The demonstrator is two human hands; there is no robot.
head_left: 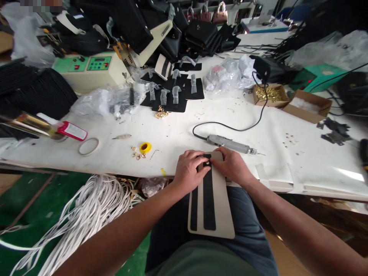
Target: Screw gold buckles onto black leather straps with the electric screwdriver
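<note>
A beige panel (222,207) with two black strips rests over my lap, its far end at the table's front edge. My left hand (190,168) lies bent over the panel's upper left part, thumb and fingertips near a small gold piece (207,162) on the wider black strip. From the right, my right hand (230,164) grips the panel's upper right edge, its fingertips close to the same gold piece. Just beyond the hands lies a grey electric screwdriver (230,144) with a black cord, its tip pointing right.
On the white table (169,130) are a yellow tape roll (145,147), gold rings, a red bottle (73,130) and black panels (178,105). Small open boxes (307,105) stand at the right, near a green device (319,76). White strips (86,214) hang at the lower left.
</note>
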